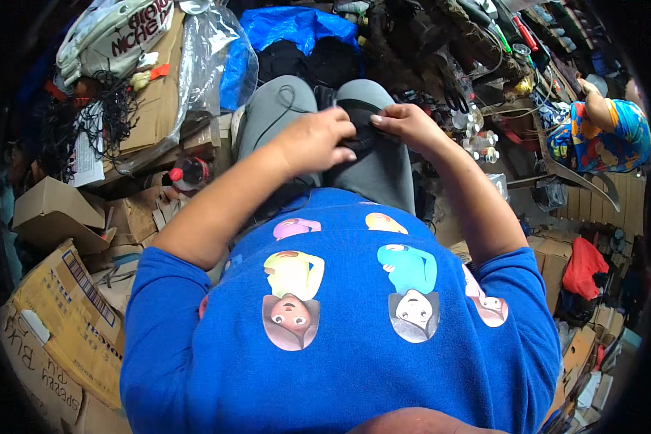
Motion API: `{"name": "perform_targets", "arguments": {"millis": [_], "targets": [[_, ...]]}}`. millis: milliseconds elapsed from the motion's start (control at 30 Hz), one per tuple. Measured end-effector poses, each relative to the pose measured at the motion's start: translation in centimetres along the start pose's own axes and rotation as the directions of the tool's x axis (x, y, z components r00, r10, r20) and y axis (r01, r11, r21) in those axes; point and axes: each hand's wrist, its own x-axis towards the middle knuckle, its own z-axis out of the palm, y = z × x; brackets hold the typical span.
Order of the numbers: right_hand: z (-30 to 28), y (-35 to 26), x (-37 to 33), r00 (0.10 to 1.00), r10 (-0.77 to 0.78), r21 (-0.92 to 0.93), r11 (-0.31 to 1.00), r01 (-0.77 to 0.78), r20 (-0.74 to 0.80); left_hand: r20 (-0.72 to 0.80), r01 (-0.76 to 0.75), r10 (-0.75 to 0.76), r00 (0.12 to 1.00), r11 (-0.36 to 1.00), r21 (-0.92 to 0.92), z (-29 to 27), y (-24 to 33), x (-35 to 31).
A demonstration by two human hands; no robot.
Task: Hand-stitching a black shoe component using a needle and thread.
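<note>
Bare skin of the wearer (421, 424) shows at the lower rim, 6 o'clock; above it, royal-blue cloth shirt printed with cartoon figures (351, 289) fills the centre. Flat black piece of unclear material (359, 130) sits at the thighs, between 12 and 1 o'clock, between both hands. Right hand (410, 126), 1 to 2 o'clock: thumb and forefinger pinch its edge. Left hand (315, 141), 12 o'clock: fingers curled at its left side, thumb held apart; cannot tell whether the fingertips grip it. Thin black cord (288, 108) loops over left knee of grey cloth trousers (372, 176). Crumpled bright-blue plastic sheet (296, 25): 12 o'clock, far rim. Brown open cardboard box (61, 206): 9 o'clock. Crumpled red plastic bag (584, 267): between 3 and 4 o'clock. Another person in multicoloured clothing (611, 137): between 2 and 3 o'clock.
</note>
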Motion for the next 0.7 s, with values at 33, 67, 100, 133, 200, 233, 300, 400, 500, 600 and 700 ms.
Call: {"name": "perform_targets", "arguments": {"millis": [33, 67, 100, 133, 200, 233, 300, 400, 500, 600, 700], "targets": [[0.9, -0.1, 0.2, 0.996, -0.057, -0.023, 0.998, 0.055, -0.068, 0.018, 0.001, 0.0, 1.0, 1.0, -0.026, -0.8, -0.4, 0.3], [1.2, -0.6, 0.0, 0.997, -0.051, -0.021, 0.999, 0.05, -0.058, -0.056, -0.038, 0.032, 0.998, 0.992, -0.118, -1.4, -1.3, 0.7], [1.3, -1.3, -0.4, 0.965, -0.184, -0.144, 0.977, 0.158, -0.187, -0.074, -0.009, -0.001, 0.997, 0.991, -0.135, -1.7, -1.7, 1.1], [1.0, -2.0, -0.6, 0.897, -0.322, -0.28, 0.93, 0.24, -0.301, -0.091, 0.011, -0.026, 0.996, 0.988, -0.153, -2.2, -1.9, 2.0], [0.5, -3.0, -1.1, 0.906, -0.335, -0.283, 0.923, 0.261, -0.257, -0.064, 0.088, -0.104, 0.993, 0.971, -0.222, -2.0, -2.3, 3.5], [0.3, -3.2, -1.2, 0.973, -0.206, -0.272, 0.947, 0.172, -0.101, -0.06, 0.054, -0.066, 0.996, 0.982, -0.184, -1.8, -2.5, 4.4], [0.6, -2.5, -1.1, 0.988, -0.141, -0.256, 0.955, 0.152, 0.062, 0.008, 0.066, -0.066, 0.998, 0.985, -0.159, -0.8, -2.6, 5.7], [-0.2, -2.0, -1.2, 0.983, -0.107, -0.286, 0.947, 0.146, 0.147, 0.091, 0.063, -0.05, 0.995, 0.987, -0.149, -0.5, -2.5, 6.7], [-1.4, -1.0, -2.4, 0.973, -0.192, -0.269, 0.938, 0.22, 0.129, 0.107, 0.058, -0.035, 0.994, 0.974, -0.221, 0.1, -2.7, 7.5], [-2.8, -1.5, -5.7, 0.967, -0.218, 0.062, 0.972, 0.227, -0.13, 0.147, 0.126, -0.093, 0.985, 0.963, -0.238, 0.0, -3.6, 7.8], [-3.2, -1.7, -6.3, 0.953, -0.274, -0.006, 0.961, 0.275, -0.133, 0.296, 0.222, -0.087, 0.951, 0.859, -0.461, -0.9, -4.6, 8.0]]}}
